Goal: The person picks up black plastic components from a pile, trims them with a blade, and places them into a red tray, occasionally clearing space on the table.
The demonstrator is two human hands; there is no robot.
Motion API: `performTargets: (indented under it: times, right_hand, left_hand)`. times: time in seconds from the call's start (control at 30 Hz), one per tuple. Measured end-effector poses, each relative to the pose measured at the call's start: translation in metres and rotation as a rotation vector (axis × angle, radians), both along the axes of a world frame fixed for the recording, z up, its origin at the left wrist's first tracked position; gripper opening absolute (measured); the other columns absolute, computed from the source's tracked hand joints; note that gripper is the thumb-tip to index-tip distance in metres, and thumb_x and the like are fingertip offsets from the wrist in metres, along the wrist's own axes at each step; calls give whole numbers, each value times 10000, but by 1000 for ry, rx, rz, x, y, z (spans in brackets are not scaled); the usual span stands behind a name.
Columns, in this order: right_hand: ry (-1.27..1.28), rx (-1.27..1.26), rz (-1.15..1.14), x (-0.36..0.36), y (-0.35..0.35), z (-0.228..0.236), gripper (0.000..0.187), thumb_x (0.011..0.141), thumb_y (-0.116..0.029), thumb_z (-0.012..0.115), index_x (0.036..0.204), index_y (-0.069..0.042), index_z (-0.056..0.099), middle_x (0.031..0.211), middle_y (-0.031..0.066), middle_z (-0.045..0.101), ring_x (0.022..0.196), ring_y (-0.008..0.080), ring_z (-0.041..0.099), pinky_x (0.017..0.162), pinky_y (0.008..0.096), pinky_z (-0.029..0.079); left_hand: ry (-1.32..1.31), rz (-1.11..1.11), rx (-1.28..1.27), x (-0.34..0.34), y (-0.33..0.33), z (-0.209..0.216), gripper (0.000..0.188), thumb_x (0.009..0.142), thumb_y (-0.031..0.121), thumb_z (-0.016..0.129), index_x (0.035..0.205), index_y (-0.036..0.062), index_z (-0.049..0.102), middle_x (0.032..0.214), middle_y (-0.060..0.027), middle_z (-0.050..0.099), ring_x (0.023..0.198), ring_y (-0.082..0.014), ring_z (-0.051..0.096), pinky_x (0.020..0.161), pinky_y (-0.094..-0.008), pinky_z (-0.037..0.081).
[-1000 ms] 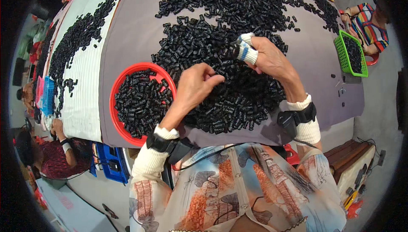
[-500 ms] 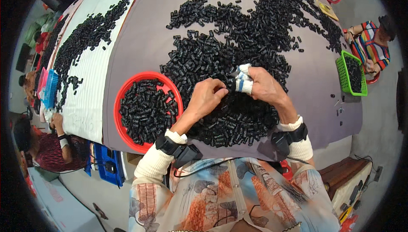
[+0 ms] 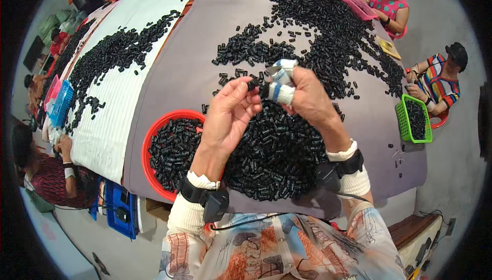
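Observation:
My left hand (image 3: 229,106) is raised over the heap, palm partly turned up. Between its thumb and forefinger it pinches a small black cylindrical part (image 3: 252,84). My right hand (image 3: 310,95) is closed just beside it, with white, blue-striped cloth (image 3: 281,93) around its thumb and finger. Another dark piece (image 3: 265,92) shows at the right fingertips, close to the left hand's part. Beneath both hands lies a large heap of similar black parts (image 3: 277,152). A round red basin (image 3: 148,170) full of them stands left of my left forearm, which partly covers it.
More black parts (image 3: 328,34) spread across the grey cloth (image 3: 169,70) and the white table (image 3: 110,141) at left. Co-workers sit along both sides. A green basket (image 3: 428,139) stands at the right edge, a pink one (image 3: 356,4) farther back, a blue one (image 3: 61,105) at left.
My left hand has lifted away from the heap and turned its palm up, showing the black part in its fingers. My right hand has shifted slightly left. The view has tilted up.

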State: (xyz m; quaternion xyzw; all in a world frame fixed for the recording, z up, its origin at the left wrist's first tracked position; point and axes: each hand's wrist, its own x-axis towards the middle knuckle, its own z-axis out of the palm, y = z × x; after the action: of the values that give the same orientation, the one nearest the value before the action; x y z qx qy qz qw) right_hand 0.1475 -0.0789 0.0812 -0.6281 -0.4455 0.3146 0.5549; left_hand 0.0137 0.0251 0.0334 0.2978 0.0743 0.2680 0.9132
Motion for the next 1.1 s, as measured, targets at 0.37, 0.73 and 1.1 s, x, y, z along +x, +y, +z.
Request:
performTargets:
  times: [0.37, 0.73, 1.1]
  right_hand:
    - [-15, -33, 88, -4, 17, -2, 132, 805, -153, 600, 846, -29, 580, 589, -21, 520, 442, 39, 443, 380, 202, 342]
    - [170, -62, 150, -4, 20, -16, 73, 812, -123, 569, 802, -51, 564, 576, -31, 501, 435, 32, 436, 366, 187, 321]
    - [200, -54, 176, 5, 20, -36, 44, 795, -59, 507, 776, -60, 548, 552, -31, 485, 427, 42, 431, 367, 198, 310]
  left_hand:
    - [52, -89, 20, -12, 2, -4, 174, 862, 100, 556, 1003, -1, 548, 837, -65, 590, 708, -144, 575, 673, -287, 502]
    - [8, -123, -24, -12, 8, -19, 182, 856, 127, 573, 987, 2, 556, 846, -82, 599, 705, -172, 589, 669, -305, 506]
    - [36, -116, -20, -9, 7, -26, 229, 837, 81, 591, 1050, 6, 551, 899, -80, 602, 721, -162, 595, 671, -292, 514]
